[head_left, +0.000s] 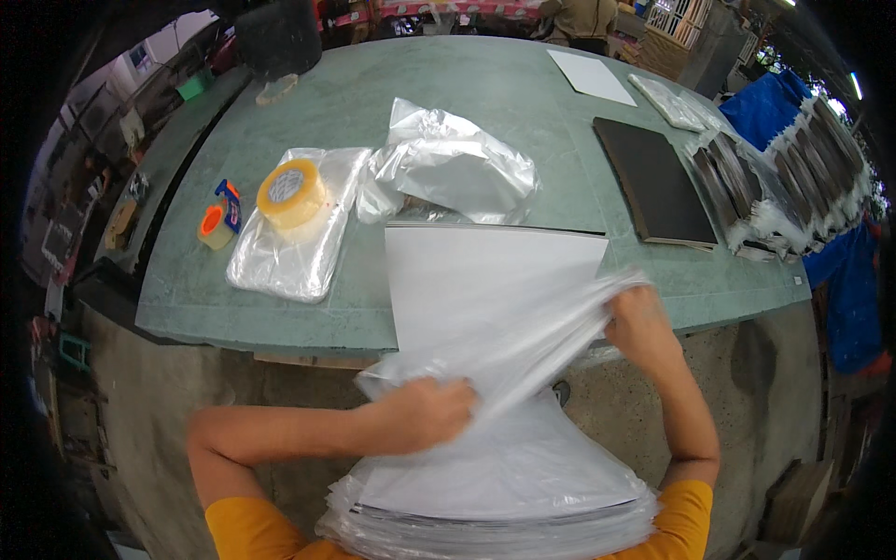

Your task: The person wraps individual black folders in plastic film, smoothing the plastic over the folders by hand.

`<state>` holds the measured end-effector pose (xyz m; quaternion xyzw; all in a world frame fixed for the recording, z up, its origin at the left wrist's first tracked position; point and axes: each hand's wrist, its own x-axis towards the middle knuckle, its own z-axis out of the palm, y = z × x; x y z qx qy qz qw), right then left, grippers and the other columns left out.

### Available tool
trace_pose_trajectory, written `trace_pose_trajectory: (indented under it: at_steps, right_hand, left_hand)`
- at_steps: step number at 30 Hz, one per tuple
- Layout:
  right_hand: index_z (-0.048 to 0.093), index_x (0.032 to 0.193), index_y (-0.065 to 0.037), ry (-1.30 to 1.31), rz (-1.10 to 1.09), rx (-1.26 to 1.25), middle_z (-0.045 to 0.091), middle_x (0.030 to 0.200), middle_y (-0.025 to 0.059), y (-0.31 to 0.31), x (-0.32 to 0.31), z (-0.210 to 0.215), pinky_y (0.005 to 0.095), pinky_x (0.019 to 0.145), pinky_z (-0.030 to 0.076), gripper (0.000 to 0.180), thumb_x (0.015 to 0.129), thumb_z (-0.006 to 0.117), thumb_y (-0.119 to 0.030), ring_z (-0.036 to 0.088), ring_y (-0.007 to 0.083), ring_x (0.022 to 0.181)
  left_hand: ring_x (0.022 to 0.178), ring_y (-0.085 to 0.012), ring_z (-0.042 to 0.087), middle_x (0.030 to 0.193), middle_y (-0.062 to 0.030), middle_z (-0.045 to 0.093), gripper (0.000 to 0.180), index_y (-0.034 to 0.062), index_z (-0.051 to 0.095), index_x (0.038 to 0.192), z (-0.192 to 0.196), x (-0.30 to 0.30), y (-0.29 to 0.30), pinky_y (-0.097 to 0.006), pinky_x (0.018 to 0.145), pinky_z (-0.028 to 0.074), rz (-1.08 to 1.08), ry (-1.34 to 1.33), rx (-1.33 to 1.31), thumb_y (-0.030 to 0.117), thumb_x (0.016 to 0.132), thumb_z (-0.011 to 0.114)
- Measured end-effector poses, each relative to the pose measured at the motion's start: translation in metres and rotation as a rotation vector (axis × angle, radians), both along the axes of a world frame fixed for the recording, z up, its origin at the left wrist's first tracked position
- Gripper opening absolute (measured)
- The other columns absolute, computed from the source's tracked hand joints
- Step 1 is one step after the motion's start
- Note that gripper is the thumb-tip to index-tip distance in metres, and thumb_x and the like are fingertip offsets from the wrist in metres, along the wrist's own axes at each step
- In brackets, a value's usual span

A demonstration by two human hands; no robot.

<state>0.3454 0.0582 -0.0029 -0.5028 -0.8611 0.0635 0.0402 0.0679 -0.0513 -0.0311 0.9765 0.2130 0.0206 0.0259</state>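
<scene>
My right hand (639, 327) is closed on one side of a clear plastic bag (551, 336) and pulls it taut near the table's front edge. Lower and to the left, my left hand (425, 415) grips the bag's other side, its fingers smeared a little by motion. A stack of white sheets (495, 261) with a dark edge along its far side lies across the table's front edge. Its near end is covered by the bag. Against my body rests a pile of white sheets in clear plastic (513, 485), below both hands.
The green table (308, 327) holds a tape roll (291, 193) on a pack of clear bags (299, 261), a small tape dispenser (220, 219) and crumpled plastic (457, 168). Farther right are a black flat stack (653, 182), wrapped dark bundles (775, 187) and a white sheet (591, 77).
</scene>
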Motion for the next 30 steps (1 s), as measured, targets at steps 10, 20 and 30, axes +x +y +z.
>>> trace_pose_trajectory:
  at_steps: [10,20,30]
  right_hand:
    - [0.055,0.087,-0.005,-0.246,0.270,-0.531,0.059,0.078,0.0155,-0.030,-0.013,0.012,0.0411,0.072,0.045,0.022,0.068,0.059,-0.015,0.059,0.0294,0.078]
    - [0.054,0.095,-0.003,0.526,0.027,0.460,0.053,0.094,0.0113,-0.001,-0.019,-0.013,0.0322,0.062,0.044,0.032,0.065,0.053,0.006,0.053,0.0225,0.083]
    - [0.052,0.114,-0.013,0.282,-0.041,0.519,0.040,0.120,0.0108,-0.004,-0.003,-0.010,0.0246,0.069,0.043,0.069,0.053,0.044,0.019,0.043,0.0219,0.106]
  left_hand:
    - [0.059,-0.0294,0.057,0.065,-0.0176,0.055,0.011,0.0002,0.051,0.061,-0.018,-0.045,0.028,-0.039,0.053,0.047,0.531,0.079,-0.170,0.009,0.066,0.050]
    - [0.072,-0.0246,0.057,0.085,-0.0125,0.056,0.022,0.0049,0.056,0.095,0.044,-0.074,0.064,-0.032,0.065,0.045,1.338,-0.810,0.214,0.003,0.073,0.055]
    - [0.088,-0.0261,0.053,0.114,-0.0132,0.045,0.069,0.0207,0.045,0.120,0.033,-0.055,0.051,-0.032,0.075,0.045,1.011,-0.433,0.184,-0.015,0.061,0.047]
